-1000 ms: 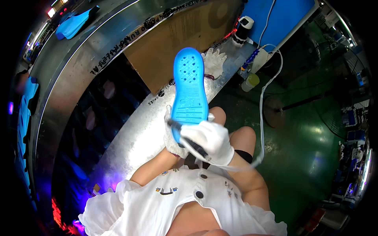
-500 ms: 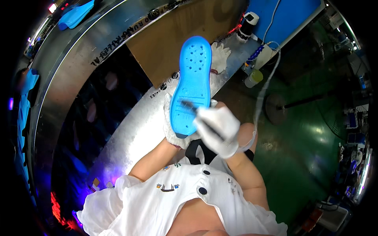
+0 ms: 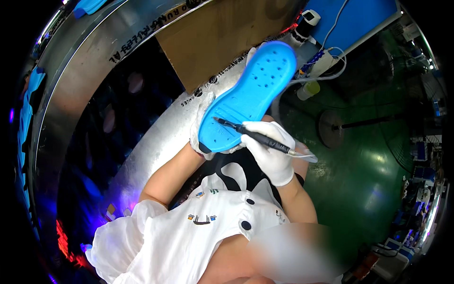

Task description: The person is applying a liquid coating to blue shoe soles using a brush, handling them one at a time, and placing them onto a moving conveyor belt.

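A bright blue shoe sole (image 3: 241, 102), with small holes at the toe end and a black patch at the heel, is held up in front of me, tilted to the right. My left hand (image 3: 201, 123), in a white knit glove, is wrapped round its heel from the left and below; most of those fingers are hidden behind it. In my white-gloved right hand (image 3: 272, 154) is a black pen-shaped brush (image 3: 260, 137), its dark bristle tip at the sole's surface near the heel. A pale tube runs from its rear end.
Behind the sole a cardboard sheet (image 3: 208, 42) lies on the curved metal bench (image 3: 156, 137). Farther right stand a white-and-black device (image 3: 305, 26), a yellow-lidded jar (image 3: 308, 90) and a round stand base (image 3: 331, 128). Blue soles (image 3: 30, 99) line the left edge.
The sole has swung its toe end to the right and tilted. My right hand has moved slightly right, and the brush now shows sharply, its tip at the heel area.
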A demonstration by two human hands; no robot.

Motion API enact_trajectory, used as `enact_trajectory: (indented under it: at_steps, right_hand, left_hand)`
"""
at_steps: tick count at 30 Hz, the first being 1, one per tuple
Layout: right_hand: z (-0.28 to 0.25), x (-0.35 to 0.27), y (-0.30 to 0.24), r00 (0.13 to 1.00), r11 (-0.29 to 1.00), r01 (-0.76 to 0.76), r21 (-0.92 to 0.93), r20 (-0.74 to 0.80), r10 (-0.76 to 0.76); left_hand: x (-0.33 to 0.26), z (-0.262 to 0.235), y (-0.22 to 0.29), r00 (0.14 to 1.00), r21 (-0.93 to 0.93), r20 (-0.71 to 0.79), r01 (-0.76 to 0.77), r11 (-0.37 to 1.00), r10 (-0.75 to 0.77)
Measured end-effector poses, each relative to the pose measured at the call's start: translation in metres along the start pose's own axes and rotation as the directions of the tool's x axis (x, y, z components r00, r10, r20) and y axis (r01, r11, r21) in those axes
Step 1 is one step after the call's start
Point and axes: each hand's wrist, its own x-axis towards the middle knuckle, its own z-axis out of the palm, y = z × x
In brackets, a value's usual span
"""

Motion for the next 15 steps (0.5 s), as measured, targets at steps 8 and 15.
enact_trajectory:
  at_steps: [8,15]
  right_hand:
    - [-0.016,0.006,-0.015,0.914,0.998,-0.017,0.068,0.405,-0.012]
    - [-0.007,-0.001,-0.024,0.899,0.994,0.087,-0.062,0.435,-0.051]
  left_hand:
    - [0.006,-0.025,0.041,0.968,0.046,0.027,0.25,0.967,-0.251]
    - [0.006,0.007,0.046,0.981,0.506,-0.147,0.183,0.843,-0.125]
